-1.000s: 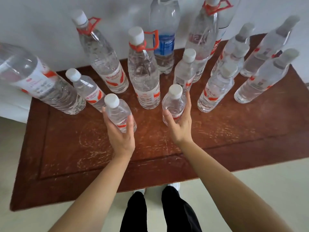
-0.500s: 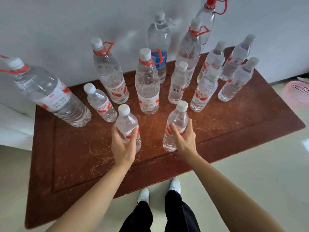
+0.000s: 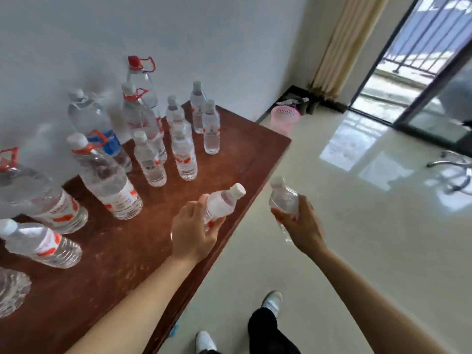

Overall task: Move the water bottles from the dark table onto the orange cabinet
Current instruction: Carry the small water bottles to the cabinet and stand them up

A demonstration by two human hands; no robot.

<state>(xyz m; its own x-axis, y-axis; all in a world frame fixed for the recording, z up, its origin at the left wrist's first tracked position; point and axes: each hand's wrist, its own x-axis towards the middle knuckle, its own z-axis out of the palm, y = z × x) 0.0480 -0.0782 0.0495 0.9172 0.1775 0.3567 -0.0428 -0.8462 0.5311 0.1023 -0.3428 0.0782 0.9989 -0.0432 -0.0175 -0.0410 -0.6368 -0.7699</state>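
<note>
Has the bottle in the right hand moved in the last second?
Yes. The right hand has lifted the small water bottle off the dark table, past its edge, over the floor.

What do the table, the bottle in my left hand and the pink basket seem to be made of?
Table: looks like dark reddish wood, worn finish, with pale scratches and scuffs.
Bottle in the left hand: clear thin plastic, glossy, see-through, with a white cap.
Basket: probably pink plastic, with rows of small holes near its rim.

Two bottles are lifted off the table (image 3: 237, 159): one (image 3: 221, 204) by the left hand (image 3: 192, 232), one (image 3: 283, 200) by the right hand (image 3: 300, 223), now over the floor.
</note>
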